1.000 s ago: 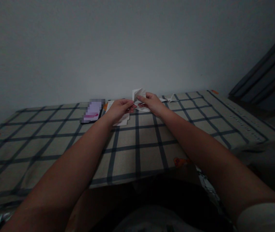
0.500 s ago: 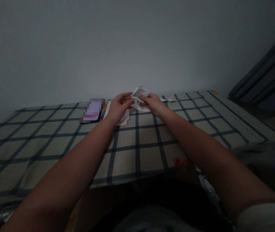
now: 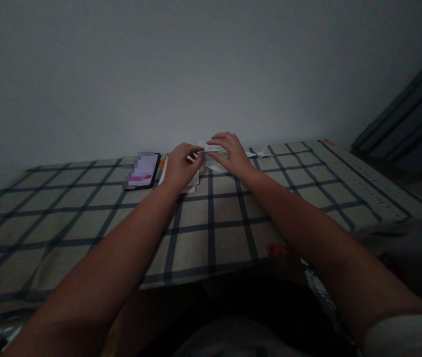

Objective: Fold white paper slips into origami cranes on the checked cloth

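A small folded white paper (image 3: 211, 148) is held between my two hands, above the tablecloth. My left hand (image 3: 182, 162) pinches its left side between thumb and fingertips. From the right, my right hand (image 3: 231, 152) grips it, thumb along the lower edge and bent fingers above. Its exact folds are partly hidden by the fingers. Below my left wrist lie some white paper sheets (image 3: 191, 187), partly covered by that hand. Just right of my right hand rests a white folded-paper figure (image 3: 263, 152) with pointed tips.
A phone (image 3: 142, 171) with a lit, partly blurred screen lies left of my left hand. The checked tablecloth (image 3: 229, 238) covers the table, which stands against a grey wall (image 3: 211, 69). A dark curtain (image 3: 411, 114) hangs at the right.
The paper has been turned and now looks flatter and narrower. My right fingers have lifted and arched over it, while my left fingers have closed more tightly at its left edge.
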`<state>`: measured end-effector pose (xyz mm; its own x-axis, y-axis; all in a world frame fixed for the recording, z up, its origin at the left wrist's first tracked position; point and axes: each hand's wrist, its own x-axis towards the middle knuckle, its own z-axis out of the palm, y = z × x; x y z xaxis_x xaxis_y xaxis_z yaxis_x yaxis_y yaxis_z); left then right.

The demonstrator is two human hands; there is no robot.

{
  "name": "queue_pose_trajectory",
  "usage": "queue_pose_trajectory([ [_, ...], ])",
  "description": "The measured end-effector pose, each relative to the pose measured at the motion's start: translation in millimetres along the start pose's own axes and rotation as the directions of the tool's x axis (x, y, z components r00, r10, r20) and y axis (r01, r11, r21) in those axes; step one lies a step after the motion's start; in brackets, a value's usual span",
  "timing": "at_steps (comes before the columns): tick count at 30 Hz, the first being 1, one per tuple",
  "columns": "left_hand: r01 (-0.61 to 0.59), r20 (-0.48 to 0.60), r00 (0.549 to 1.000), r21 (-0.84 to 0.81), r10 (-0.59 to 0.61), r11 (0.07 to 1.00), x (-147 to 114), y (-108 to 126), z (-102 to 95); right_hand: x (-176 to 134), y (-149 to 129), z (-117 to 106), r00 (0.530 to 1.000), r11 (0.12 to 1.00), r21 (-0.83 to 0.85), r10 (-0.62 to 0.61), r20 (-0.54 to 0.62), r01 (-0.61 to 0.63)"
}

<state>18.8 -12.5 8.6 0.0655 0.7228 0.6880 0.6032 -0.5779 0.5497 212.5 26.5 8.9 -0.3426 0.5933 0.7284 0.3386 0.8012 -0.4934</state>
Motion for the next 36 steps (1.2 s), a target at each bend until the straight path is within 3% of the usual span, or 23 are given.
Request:
queue_pose_trajectory([
  [4, -0.030, -0.024, 0.999, -0.030, 0.030, 0.999, -0.3, 1.3, 0.9, -0.1, 0.6, 2.4, 0.997, 0.996, -0.061, -0.060, 0.042, 0.062],
  [10, 0.002, -0.131, 0.991, 0.037, 0.003, 0.999, 2.5, 1.1, -1.8, -3.4, 0.4, 4.1, 1.000, 1.000, -0.021, -0.010, 0.015, 0.010],
  [22, -0.057, -0.054, 0.997, 0.103, 0.063, 0.993, 0.6, 1.1, -2.6, -5.0, -2.1, 6.0, 0.998, 1.000, -0.008, -0.019, 0.053, 0.019],
  [29, -0.024, -0.019, 1.000, 0.044, 0.024, 0.999, -1.3, 2.8, -3.3, -4.4, -3.5, 5.8, 0.995, 0.996, 0.004, -0.091, 0.039, 0.091],
  [36, -0.126, -0.034, 0.990, 0.189, 0.135, 0.974, -1.4, 1.8, -1.9, -3.7, -3.0, 7.3, 0.993, 0.990, -0.079, -0.115, 0.033, 0.118],
])
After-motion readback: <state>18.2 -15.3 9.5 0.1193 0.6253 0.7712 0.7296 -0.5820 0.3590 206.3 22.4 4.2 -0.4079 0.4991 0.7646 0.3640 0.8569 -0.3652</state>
